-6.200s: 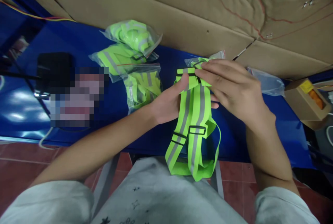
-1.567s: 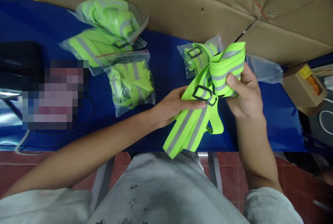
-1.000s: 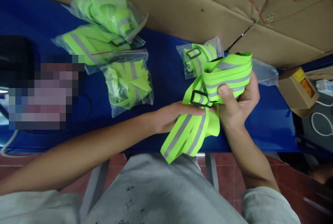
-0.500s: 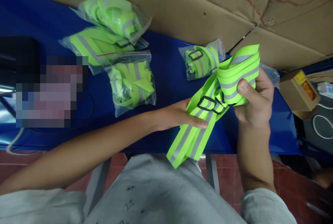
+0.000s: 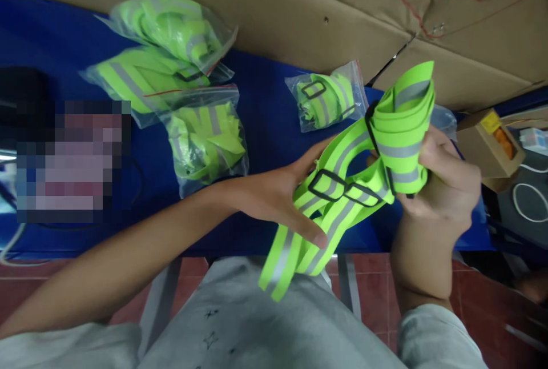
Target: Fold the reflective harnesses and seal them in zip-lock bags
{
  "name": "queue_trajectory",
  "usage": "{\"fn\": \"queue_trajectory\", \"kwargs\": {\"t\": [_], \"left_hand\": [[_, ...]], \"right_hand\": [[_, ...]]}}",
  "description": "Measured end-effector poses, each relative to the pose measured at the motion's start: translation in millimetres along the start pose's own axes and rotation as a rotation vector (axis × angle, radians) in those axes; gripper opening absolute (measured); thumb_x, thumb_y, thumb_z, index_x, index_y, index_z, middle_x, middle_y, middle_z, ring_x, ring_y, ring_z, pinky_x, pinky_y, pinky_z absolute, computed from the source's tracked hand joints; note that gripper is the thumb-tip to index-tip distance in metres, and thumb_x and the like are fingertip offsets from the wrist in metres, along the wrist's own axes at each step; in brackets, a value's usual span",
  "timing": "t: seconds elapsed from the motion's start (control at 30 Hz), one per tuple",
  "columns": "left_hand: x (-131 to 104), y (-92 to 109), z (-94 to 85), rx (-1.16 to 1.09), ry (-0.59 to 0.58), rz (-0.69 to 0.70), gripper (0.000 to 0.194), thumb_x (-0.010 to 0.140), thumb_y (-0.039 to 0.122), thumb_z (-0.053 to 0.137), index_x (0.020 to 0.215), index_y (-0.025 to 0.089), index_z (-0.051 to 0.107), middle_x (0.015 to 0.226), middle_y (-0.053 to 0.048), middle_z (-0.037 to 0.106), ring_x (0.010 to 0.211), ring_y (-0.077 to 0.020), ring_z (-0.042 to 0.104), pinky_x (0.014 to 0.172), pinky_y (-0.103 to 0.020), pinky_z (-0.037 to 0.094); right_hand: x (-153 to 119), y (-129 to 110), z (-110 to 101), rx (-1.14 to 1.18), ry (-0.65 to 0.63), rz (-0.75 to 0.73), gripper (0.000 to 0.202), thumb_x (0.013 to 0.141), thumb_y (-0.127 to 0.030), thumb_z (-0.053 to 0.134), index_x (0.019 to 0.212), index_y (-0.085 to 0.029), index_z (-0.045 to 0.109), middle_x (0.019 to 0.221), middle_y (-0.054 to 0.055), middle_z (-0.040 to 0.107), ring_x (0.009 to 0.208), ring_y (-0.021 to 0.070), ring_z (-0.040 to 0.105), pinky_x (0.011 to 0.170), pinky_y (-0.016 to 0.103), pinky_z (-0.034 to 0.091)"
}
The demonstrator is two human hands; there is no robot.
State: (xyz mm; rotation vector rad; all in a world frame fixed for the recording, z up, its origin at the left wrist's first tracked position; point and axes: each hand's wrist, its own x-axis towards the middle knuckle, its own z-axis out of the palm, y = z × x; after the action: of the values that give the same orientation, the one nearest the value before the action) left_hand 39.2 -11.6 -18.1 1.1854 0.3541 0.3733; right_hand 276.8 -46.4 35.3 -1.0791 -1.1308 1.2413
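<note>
A neon-green reflective strap bundle (image 5: 402, 146) with grey stripes is held over the blue table. My right hand (image 5: 449, 180) grips its rolled upper part from the right. From the left, my left hand (image 5: 291, 197) holds the looser straps, thumb across the front and the other fingers partly hidden behind. Two black buckles lie on the straps between my hands, and a dark band crosses the roll's left side. Loose strap ends hang down near my shirt.
Several clear bags of green straps (image 5: 209, 140) lie on the blue table (image 5: 265, 106) at left; another bag (image 5: 327, 97) sits behind my hands. A small cardboard box (image 5: 488, 146) stands at right, cardboard sheets (image 5: 299, 9) at the back.
My right hand has moved right and slightly down, turning the roll more upright. My left hand has shifted slightly left and down, with its thumb more spread. The buckles and dark band show more clearly.
</note>
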Motion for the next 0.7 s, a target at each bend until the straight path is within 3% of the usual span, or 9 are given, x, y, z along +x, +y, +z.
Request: {"fn": "queue_trajectory", "kwargs": {"t": [0.03, 0.1, 0.17, 0.23, 0.33, 0.4, 0.53, 0.63, 0.7], "left_hand": [[-3.4, 8.3, -2.9, -0.018, 0.016, 0.078, 0.135, 0.06, 0.04, 0.102, 0.168, 0.033, 0.022, 0.158, -0.009, 0.054, 0.152, -0.0342, 0.047, 0.121, -0.046, 0.045], [-8.2, 22.7, -8.0, -0.092, -0.012, 0.184, 0.12, 0.067, 0.05, 0.097, 0.166, 0.035, 0.031, 0.159, -0.004, 0.053, 0.156, -0.0346, 0.042, 0.123, -0.044, 0.043], [-9.7, 32.0, -10.9, -0.166, -0.058, 0.227, 0.096, 0.072, 0.054, 0.093, 0.155, 0.032, 0.05, 0.149, -0.001, 0.062, 0.151, -0.0333, 0.05, 0.118, -0.04, 0.048], [-8.9, 36.1, -11.0, -0.167, -0.058, 0.214, 0.069, 0.074, 0.046, 0.093, 0.136, 0.03, 0.067, 0.13, 0.0, 0.073, 0.134, -0.029, 0.065, 0.105, -0.033, 0.056], [-7.7, 35.4, -7.2, -0.103, 0.033, 0.158, 0.038, 0.076, 0.034, 0.09, 0.11, 0.026, 0.074, 0.102, 0.001, 0.078, 0.11, -0.0239, 0.075, 0.09, -0.029, 0.06], [-7.8, 32.7, -4.0, -0.116, 0.093, 0.142, 0.035, 0.077, 0.033, 0.087, 0.108, 0.023, 0.074, 0.103, -0.001, 0.078, 0.111, -0.0254, 0.074, 0.095, -0.033, 0.06], [-7.6, 26.4, -0.1, -0.117, 0.128, 0.181, 0.05, 0.077, 0.033, 0.084, 0.124, 0.025, 0.072, 0.121, -0.004, 0.076, 0.129, -0.032, 0.068, 0.114, -0.046, 0.052], [-5.8, 20.5, -0.6, -0.104, 0.038, 0.265, 0.05, 0.08, 0.035, 0.085, 0.127, 0.026, 0.073, 0.122, -0.004, 0.077, 0.138, -0.031, 0.062, 0.123, -0.044, 0.045], [-4.3, 15.7, -2.3, -0.204, -0.071, 0.293, 0.046, 0.083, 0.046, 0.083, 0.124, 0.026, 0.074, 0.118, -0.005, 0.078, 0.137, -0.0306, 0.064, 0.118, -0.042, 0.049]], "right_hand": [[-1.8, -1.1, 2.1, -0.004, 0.006, -0.011, 0.024, 0.08, -0.048, 0.085, 0.095, -0.029, 0.084, 0.078, -0.004, 0.076, 0.065, 0.0201, 0.074, 0.072, 0.038, 0.069], [-5.6, -3.7, 10.0, -0.034, 0.0, -0.047, 0.018, 0.08, -0.044, 0.085, 0.09, -0.029, 0.084, 0.077, -0.006, 0.075, 0.058, 0.0165, 0.07, 0.066, 0.034, 0.068], [-7.7, -6.6, 21.8, -0.061, -0.052, -0.086, 0.018, 0.079, -0.042, 0.087, 0.094, -0.032, 0.084, 0.083, -0.007, 0.077, 0.063, 0.0179, 0.072, 0.063, 0.033, 0.067], [-6.0, -10.3, 33.9, -0.124, -0.085, -0.126, 0.029, 0.077, -0.038, 0.088, 0.106, -0.036, 0.083, 0.097, -0.007, 0.08, 0.08, 0.0224, 0.077, 0.071, 0.036, 0.068], [3.2, -18.0, 45.6, -0.302, -0.082, -0.209, 0.046, 0.075, -0.025, 0.089, 0.118, -0.039, 0.08, 0.11, -0.007, 0.08, 0.102, 0.0245, 0.076, 0.089, 0.037, 0.065], [11.3, -24.5, 49.9, -0.391, -0.145, -0.234, 0.049, 0.076, -0.02, 0.087, 0.121, -0.038, 0.079, 0.11, -0.008, 0.079, 0.102, 0.0225, 0.075, 0.09, 0.034, 0.063], [21.6, -33.7, 63.3, -0.374, -0.213, -0.224, 0.044, 0.077, -0.026, 0.088, 0.12, -0.036, 0.079, 0.103, -0.008, 0.077, 0.093, 0.0196, 0.073, 0.081, 0.031, 0.06], [23.0, -30.8, 76.7, -0.199, -0.201, -0.156, 0.034, 0.076, -0.026, 0.088, 0.109, -0.03, 0.081, 0.087, -0.005, 0.073, 0.075, 0.0183, 0.069, 0.062, 0.031, 0.057], [24.0, -25.3, 81.8, -0.122, -0.163, -0.122, 0.026, 0.078, -0.025, 0.085, 0.104, -0.029, 0.081, 0.081, -0.004, 0.071, 0.069, 0.0188, 0.068, 0.052, 0.03, 0.054]]}}
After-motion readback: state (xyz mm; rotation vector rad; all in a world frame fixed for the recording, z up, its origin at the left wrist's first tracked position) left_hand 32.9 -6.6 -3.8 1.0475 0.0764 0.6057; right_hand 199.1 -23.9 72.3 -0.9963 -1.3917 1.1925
